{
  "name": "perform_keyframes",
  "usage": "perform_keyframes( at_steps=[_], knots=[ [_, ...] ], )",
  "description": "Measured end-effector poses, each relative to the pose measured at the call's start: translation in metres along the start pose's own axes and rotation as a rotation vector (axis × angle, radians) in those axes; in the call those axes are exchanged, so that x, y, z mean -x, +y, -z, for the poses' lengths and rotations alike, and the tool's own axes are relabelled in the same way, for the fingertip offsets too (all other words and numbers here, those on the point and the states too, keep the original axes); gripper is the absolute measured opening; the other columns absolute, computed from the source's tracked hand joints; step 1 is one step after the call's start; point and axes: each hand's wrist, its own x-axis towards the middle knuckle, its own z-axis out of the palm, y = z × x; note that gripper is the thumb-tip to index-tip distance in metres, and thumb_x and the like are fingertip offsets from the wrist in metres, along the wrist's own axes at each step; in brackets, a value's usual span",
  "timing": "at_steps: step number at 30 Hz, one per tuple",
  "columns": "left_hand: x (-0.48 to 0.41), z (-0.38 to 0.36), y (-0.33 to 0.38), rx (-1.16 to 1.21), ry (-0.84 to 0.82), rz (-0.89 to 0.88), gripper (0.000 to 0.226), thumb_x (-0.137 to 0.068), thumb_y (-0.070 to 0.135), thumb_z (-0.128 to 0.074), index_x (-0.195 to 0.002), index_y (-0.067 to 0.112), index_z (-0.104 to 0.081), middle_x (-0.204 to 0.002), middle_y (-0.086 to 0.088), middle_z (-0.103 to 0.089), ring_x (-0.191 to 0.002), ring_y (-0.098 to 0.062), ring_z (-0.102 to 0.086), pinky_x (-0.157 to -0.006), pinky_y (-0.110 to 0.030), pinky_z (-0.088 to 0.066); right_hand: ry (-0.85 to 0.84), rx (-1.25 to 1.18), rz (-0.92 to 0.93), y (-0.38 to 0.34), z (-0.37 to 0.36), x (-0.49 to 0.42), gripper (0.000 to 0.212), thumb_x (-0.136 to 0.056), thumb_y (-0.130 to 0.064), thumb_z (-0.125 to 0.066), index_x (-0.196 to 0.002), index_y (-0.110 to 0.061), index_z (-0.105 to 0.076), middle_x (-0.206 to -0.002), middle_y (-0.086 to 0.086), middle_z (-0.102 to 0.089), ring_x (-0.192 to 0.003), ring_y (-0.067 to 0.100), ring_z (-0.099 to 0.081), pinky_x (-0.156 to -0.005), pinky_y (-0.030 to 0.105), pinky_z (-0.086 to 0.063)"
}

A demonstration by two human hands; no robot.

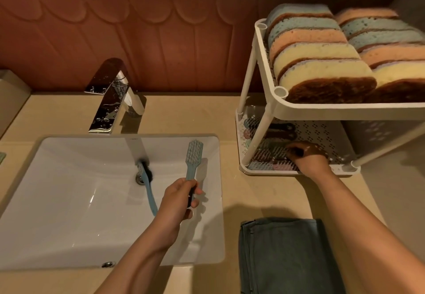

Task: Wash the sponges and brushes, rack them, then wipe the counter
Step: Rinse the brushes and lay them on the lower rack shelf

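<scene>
Counter (184,114) with sink (69,224) left, two-tier rack (322,109) right, sponges (322,63) filling top tier. Folded towel (280,254) in front. Racked brushes (271,155) on lower tier, right grip (308,158) among them, clasping or not cannot tell. Black brush (148,188) lying at sink drain. Left grip (178,201) clasping blue brush (194,155), upright over sink.

left hand (178,198) fingers curled gripping, right hand (307,158) stretched forward

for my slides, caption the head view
Left hand grips a blue brush over the sink; right hand reaches into the rack
</scene>
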Motion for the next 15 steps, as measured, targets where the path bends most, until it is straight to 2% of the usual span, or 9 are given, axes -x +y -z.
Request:
perform_keyframes(
  at_steps=[3,6,10,12,15],
  knots=[
    [0.002,0.000,0.000,-0.016,-0.016,-0.004,0.016,-0.093,0.016,-0.043,-0.085,0.012,-0.056,-0.072,-0.001,-0.054,-0.050,-0.010,-0.038,-0.045,-0.021,-0.026,-0.057,0.018,0.016,0.003,0.000,0.003,0.027,-0.090,-0.020,-0.058,-0.116,-0.022,-0.065,-0.126,0.011,-0.059,-0.116,0.032,-0.052,-0.097,0.040,-0.044],
    [0.004,-0.002,-0.003,-0.078,-0.037,-0.033,0.017,-0.093,0.016,-0.043,-0.081,0.011,-0.055,-0.075,-0.007,-0.050,-0.051,-0.011,-0.039,-0.048,-0.022,-0.026,-0.038,0.094,0.026,0.010,-0.002,0.009,0.031,-0.092,-0.022,-0.053,-0.121,-0.027,-0.061,-0.130,0.011,-0.057,-0.120,0.034,-0.048,-0.101,0.044,-0.039],
    [0.006,-0.006,-0.003,-0.121,-0.065,-0.059,0.022,-0.095,0.015,-0.039,-0.080,0.012,-0.056,-0.071,-0.001,-0.054,-0.048,-0.009,-0.040,-0.047,-0.020,-0.027,0.049,0.159,0.020,0.008,-0.005,0.027,0.039,-0.092,-0.024,-0.049,-0.132,-0.023,-0.052,-0.119,0.016,-0.061,-0.115,0.038,-0.049,-0.097,0.043,-0.035],
    [0.006,-0.005,-0.002,-0.147,-0.074,-0.056,0.026,-0.096,0.017,-0.037,-0.080,0.013,-0.057,-0.070,0.001,-0.056,-0.048,-0.008,-0.042,-0.047,-0.020,-0.028,0.070,0.089,0.002,-0.002,-0.006,0.041,0.041,-0.094,-0.025,-0.050,-0.133,-0.017,-0.049,-0.119,0.016,-0.060,-0.117,0.036,-0.045,-0.099,0.043,-0.033],
    [0.005,-0.003,-0.002,-0.220,-0.115,-0.088,0.029,-0.096,0.016,-0.035,-0.081,0.013,-0.059,-0.070,0.001,-0.057,-0.049,-0.008,-0.044,-0.048,-0.019,-0.031,0.091,-0.190,0.050,-0.024,-0.008,0.069,0.034,-0.093,-0.022,-0.052,-0.126,-0.017,-0.055,-0.122,0.008,-0.057,-0.119,0.025,-0.046,-0.103,0.044,-0.037]
  ],
)
